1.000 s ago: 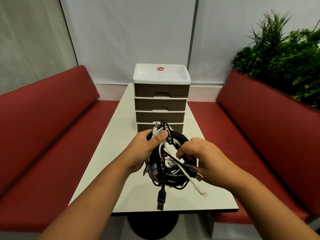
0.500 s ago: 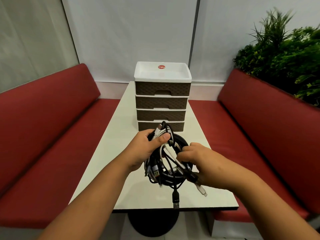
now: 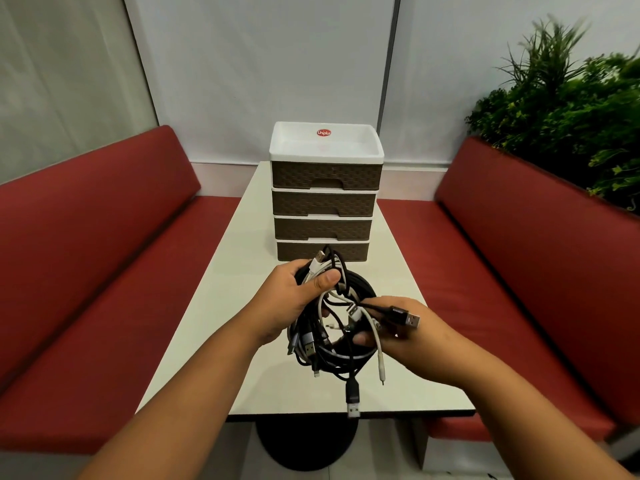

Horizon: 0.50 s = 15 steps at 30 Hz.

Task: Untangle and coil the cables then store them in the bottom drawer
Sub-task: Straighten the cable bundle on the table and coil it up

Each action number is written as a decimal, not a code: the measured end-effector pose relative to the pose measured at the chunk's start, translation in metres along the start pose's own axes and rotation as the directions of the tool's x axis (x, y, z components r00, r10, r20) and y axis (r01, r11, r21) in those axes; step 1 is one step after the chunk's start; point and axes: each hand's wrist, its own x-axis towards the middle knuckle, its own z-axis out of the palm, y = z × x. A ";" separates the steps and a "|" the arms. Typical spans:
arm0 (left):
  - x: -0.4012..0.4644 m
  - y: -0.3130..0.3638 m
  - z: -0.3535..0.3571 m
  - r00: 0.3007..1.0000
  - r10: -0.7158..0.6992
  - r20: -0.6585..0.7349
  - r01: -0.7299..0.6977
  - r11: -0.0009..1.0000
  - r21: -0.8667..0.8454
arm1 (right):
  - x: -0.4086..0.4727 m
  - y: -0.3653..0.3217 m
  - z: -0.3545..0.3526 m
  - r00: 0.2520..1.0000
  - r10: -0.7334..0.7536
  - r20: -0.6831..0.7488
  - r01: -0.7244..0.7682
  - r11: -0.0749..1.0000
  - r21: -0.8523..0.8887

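Dangling nearest the camera, a black USB plug (image 3: 352, 400) hangs from the tangled bundle of cables (image 3: 332, 323), which is held above the near end of the white table (image 3: 221, 306). The left hand (image 3: 294, 299) grips the bundle's upper left, thumb curled over black and white strands. The right hand (image 3: 408, 341) closes its fingers on the bundle's right side, with a second black USB plug (image 3: 407, 318) lying across its knuckles. How many cables make up the tangle cannot be told.

Beyond the hands stands one drawer unit (image 3: 325, 192) with four brown woven-look drawers, all pushed in, so their contents are hidden. The bottom drawer (image 3: 353, 252) sits just behind the bundle. The unit's white top tray (image 3: 325, 147) bears a red sticker. Two red benches (image 3: 86, 254) flank the table; a green plant (image 3: 571, 109) rises behind the right one.
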 end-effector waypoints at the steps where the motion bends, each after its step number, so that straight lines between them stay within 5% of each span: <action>1: 0.000 0.000 0.000 1.000 -0.008 -0.002 0.008 1.000 -0.009 | 0.000 0.001 0.001 1.000 0.029 0.000 -0.029 0.996 0.089; 10: 0.000 -0.001 0.004 0.998 -0.061 0.021 0.061 0.998 -0.009 | -0.004 0.009 -0.003 0.992 0.094 0.087 -0.117 0.941 0.316; 15: -0.001 0.000 0.007 0.999 -0.045 -0.003 0.045 0.999 -0.023 | -0.002 -0.001 -0.007 0.997 0.035 0.073 -0.045 0.990 0.133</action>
